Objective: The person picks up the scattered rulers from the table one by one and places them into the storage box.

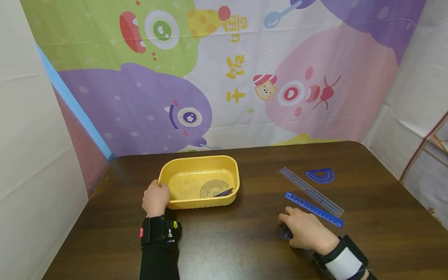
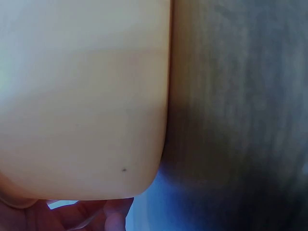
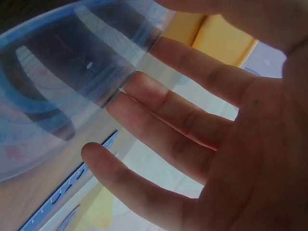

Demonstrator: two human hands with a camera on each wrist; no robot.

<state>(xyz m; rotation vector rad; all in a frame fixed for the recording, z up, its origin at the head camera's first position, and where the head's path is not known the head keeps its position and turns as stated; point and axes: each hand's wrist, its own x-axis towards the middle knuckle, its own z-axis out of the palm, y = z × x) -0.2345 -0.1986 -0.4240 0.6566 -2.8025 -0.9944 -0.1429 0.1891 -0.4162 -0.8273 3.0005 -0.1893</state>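
My left hand (image 1: 156,198) grips the left side of a yellow plastic basin (image 1: 201,203), whose pale wall fills much of the left wrist view. Inside the basin lie a clear round protractor (image 1: 209,188) and a thin dark piece (image 1: 224,192), partly hidden by the front wall. At the right, my right hand (image 1: 306,230) pinches a clear, blue-tinted protractor (image 3: 72,72) between thumb and fingertips, low over the table. In the head view the hand mostly covers it. Just beyond that hand lie a blue ruler (image 1: 314,209) and a clear ruler (image 1: 311,191).
A blue protractor (image 1: 320,176) lies farther back at the right of the brown table (image 1: 224,249). Behind the table's far edge hangs a cartoon-printed cloth (image 1: 231,116). White cloth walls (image 1: 38,147) stand at both sides.
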